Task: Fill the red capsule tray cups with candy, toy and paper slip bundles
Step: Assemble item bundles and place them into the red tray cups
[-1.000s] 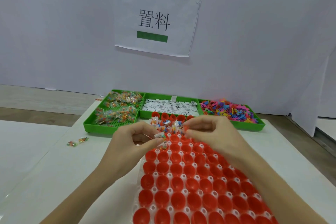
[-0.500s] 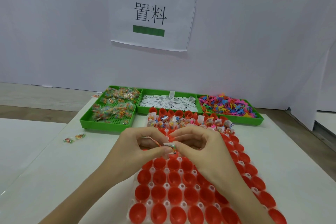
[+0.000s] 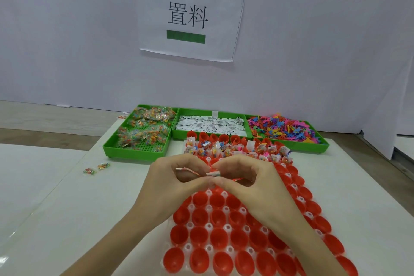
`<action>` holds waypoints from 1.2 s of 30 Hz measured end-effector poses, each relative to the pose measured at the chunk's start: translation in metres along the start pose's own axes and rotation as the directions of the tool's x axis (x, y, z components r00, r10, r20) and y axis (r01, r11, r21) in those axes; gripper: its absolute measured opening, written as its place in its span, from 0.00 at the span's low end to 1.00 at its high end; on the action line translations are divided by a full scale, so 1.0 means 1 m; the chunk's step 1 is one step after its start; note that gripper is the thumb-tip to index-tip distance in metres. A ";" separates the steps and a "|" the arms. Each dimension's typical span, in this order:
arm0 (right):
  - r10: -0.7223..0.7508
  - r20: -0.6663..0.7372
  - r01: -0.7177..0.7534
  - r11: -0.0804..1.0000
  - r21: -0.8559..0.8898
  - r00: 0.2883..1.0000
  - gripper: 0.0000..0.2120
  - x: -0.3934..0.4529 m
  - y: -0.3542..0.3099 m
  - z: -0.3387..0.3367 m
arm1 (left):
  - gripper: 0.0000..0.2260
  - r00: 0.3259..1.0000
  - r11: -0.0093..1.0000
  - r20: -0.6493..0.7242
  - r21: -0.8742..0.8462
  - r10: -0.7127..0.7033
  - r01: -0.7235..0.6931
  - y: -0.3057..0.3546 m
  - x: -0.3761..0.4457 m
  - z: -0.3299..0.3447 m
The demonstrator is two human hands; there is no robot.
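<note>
Both hands meet above the red capsule tray [image 3: 224, 237], low over its unfilled cups, likely so the finished bundle drops straight in. The left hand [image 3: 170, 184] and right hand [image 3: 251, 184] pinch a small bundle [image 3: 212, 174] between fingertips, seemingly rolling it; supply bins [image 3: 139, 148] sit within reach beyond

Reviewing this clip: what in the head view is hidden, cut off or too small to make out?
- Bundle pinched between left hand and right hand: fingers cover most of it, so its contents are unclear.
- Red capsule tray: cups beneath both hands are hidden; the near rows are cut off by the bottom edge.
- Paper slips: print too small to read.
- Filled cups: contents too small to tell apart.
</note>
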State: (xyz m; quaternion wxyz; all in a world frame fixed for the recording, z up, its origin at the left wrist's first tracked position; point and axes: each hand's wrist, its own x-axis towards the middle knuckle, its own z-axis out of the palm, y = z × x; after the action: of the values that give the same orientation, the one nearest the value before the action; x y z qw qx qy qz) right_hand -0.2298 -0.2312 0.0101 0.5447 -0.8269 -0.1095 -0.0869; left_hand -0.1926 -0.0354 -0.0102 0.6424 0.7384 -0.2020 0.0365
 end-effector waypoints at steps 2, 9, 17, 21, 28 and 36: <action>0.024 0.016 -0.025 0.997 0.067 1.000 0.08 0.002 0.000 -0.002 | 0.07 1.000 1.000 0.003 -0.023 -0.006 0.006 0.002 0.001 -0.001; 0.051 0.154 -0.067 0.993 0.096 0.987 0.10 0.013 -0.006 -0.014 | 0.09 1.000 0.997 -0.006 -0.071 -0.005 0.004 0.004 0.002 -0.001; 0.083 0.213 -0.100 0.992 0.073 0.974 0.08 0.042 -0.002 -0.019 | 0.13 0.994 0.992 -0.104 -0.124 0.023 -0.036 0.000 0.007 -0.005; 0.057 0.091 -0.047 0.994 -0.103 0.994 0.06 0.055 0.009 -0.017 | 0.08 0.978 0.980 -0.137 0.148 0.156 -0.135 -0.008 0.009 -0.009; 0.088 0.017 -0.079 0.956 -0.284 0.996 0.05 0.051 0.030 -0.007 | 0.08 0.876 0.627 0.111 0.657 0.469 -0.418 -0.028 0.010 -0.002; 0.056 -0.007 -0.056 0.947 -0.316 0.998 0.06 0.048 0.032 -0.003 | 0.15 0.872 0.470 0.267 0.758 0.411 -0.453 -0.032 0.006 0.001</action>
State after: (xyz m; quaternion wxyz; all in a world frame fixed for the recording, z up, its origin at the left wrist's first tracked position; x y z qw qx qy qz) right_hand -0.1750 -0.2416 -0.0045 0.4074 -0.9063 -0.0713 -0.0870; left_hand -0.1761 -0.0352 -0.0388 0.2050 0.8710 -0.3580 0.2668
